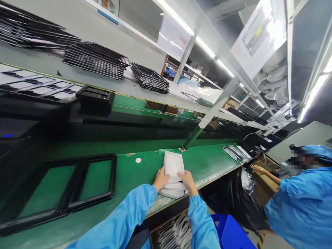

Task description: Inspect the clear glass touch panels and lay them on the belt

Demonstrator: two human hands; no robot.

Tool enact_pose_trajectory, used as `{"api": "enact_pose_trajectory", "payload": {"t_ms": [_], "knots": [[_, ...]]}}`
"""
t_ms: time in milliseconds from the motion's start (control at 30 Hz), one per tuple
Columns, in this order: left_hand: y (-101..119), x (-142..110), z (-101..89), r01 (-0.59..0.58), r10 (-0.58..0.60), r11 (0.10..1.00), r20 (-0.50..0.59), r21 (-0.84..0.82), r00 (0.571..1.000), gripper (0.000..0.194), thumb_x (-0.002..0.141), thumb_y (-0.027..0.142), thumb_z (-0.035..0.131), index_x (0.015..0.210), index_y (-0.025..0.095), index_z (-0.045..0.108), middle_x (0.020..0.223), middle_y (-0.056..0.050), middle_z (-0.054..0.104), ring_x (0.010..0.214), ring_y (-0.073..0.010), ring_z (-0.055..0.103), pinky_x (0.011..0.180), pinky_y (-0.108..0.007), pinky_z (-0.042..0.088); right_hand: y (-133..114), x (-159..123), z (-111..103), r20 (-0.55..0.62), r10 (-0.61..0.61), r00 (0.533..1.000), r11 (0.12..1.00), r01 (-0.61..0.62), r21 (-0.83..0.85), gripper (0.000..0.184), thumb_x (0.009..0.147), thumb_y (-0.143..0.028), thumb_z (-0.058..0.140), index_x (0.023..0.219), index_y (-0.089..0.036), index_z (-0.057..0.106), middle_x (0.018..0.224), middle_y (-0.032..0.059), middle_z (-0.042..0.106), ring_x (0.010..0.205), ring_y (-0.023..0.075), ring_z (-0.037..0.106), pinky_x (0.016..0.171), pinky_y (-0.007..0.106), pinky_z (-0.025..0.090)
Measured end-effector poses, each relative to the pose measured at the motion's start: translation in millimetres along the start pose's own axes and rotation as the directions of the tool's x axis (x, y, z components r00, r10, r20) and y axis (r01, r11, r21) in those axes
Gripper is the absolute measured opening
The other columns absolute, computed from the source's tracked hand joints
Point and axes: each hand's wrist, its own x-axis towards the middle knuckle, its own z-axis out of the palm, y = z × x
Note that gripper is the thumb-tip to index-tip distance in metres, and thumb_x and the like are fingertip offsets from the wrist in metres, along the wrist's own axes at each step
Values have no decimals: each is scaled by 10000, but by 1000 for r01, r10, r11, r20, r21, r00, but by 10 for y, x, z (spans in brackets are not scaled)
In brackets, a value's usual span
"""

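A stack of white, thin, soft-looking sheets (173,164) stands on the green bench top, near its front edge. My left hand (161,179) grips the left side of the stack, thumb on the top face. On the right side, my right hand (187,180) holds it the same way, fingers partly hidden behind the edge. Under my hands lies another white pile (173,193), whose layers fan out slightly. Whether these are foam sheets or paper I cannot tell.
Black rectangular frames (113,176) lie at left on the green bench (129,166). Stacked thin black frames (95,58) fill the shelf above. A slanted post (199,129) rises behind my hands. Below are a blue bin (233,233) and a box of white strips (173,235). A co-worker (303,200) is at right.
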Motion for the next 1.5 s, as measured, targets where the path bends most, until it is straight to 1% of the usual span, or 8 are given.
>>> {"api": "enact_pose_trajectory", "payload": {"t_ms": [167,400,567,867,1000,1167,1300,1500], "knots": [[88,-46,-230,-122,118,992,-100,-43,988,763,816,145,685,1552,211,496,1513,-177,546,1212,-288,694,1070,-428,564,5,-136,270,-152,-186,971,924,226,309,529,895,-392,743,1324,-139,565,1264,145,717,1120,276,717,998,423,584],[494,-264,-802,-350,347,937,-93,-14,933,954,811,474,792,1626,229,362,1590,-156,527,1453,-361,533,1243,-508,404,-170,-530,675,-181,-376,909,678,403,615,1091,759,-604,813,1595,-163,268,1495,206,588,1317,315,636,1109,448,526],[562,-380,-949,-365,362,930,-63,-52,930,1008,771,582,813,1591,183,384,1627,-202,488,1480,-396,502,1233,-510,406,-262,-633,642,-200,-463,864,464,428,776,1242,698,-883,754,1618,-177,308,1547,216,547,1426,388,563,1172,505,475],[398,-728,-943,-378,379,925,23,-27,925,943,791,578,841,1542,169,445,1507,-198,600,1326,-385,633,1145,-483,501,-464,-898,139,-298,-549,781,492,590,640,836,930,-813,539,1533,-234,493,1311,155,683,1168,336,686,994,477,558],[265,-813,-923,-392,393,920,62,-23,917,959,851,500,823,1621,193,340,1571,-208,548,1409,-382,582,1201,-516,456,-576,-1008,-54,-156,-661,734,611,647,456,441,1063,-518,490,1364,-260,684,1330,118,685,1248,295,648,1066,446,517],[86,-699,-932,-400,399,916,22,42,917,903,877,478,802,1612,188,366,1645,-205,480,1521,-375,471,1281,-539,349,-954,-1016,-451,-39,-773,634,614,761,207,384,1001,-270,560,1358,-250,698,1342,102,683,1260,273,641,1083,415,510],[-46,-590,-930,-380,379,920,30,93,925,767,892,468,756,1525,138,476,1536,-233,595,1423,-396,575,1226,-579,419,-1289,-953,-633,228,-793,564,573,819,-34,236,1021,-213,602,1191,-253,761,1212,63,747,1099,250,701,991,396,541],[-172,-564,-912,-386,385,920,21,73,923,670,859,417,776,1437,154,566,1430,-222,679,1300,-411,662,1166,-611,472,-1440,-894,-625,394,-704,591,509,807,-301,177,983,-219,739,1158,-223,760,1200,59,762,1058,273,702,937,420,561]]}}
